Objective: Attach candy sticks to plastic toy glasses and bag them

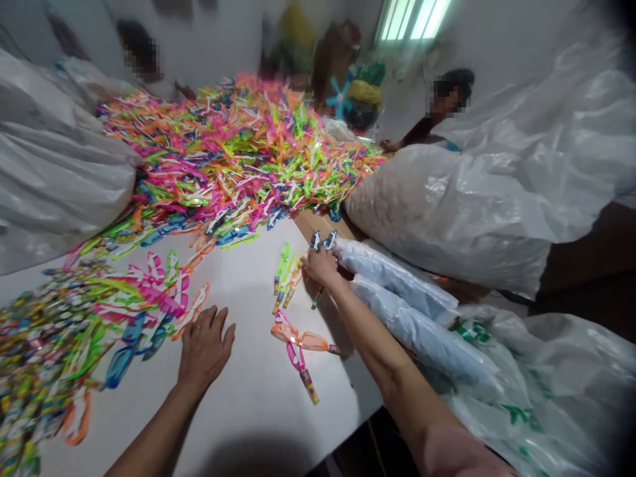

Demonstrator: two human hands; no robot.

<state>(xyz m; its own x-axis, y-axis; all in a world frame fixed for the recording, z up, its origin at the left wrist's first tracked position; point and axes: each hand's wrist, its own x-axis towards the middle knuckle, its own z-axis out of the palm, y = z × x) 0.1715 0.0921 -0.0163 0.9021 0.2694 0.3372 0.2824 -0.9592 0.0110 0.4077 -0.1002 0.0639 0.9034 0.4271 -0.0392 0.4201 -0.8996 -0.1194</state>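
Toy glasses [298, 341] are sorted on a white table [248, 411].
Light, thin plastic, best taken by the frame; left hand [205, 348] is laid flat, empty; right hand [322, 265] is curled on small pieces [322, 240].

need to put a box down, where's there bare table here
Bare table lies near the front edge, between the left hand and the orange glasses, and behind the hand. Crowded: the big pile at the far end, and the glasses heap at left.
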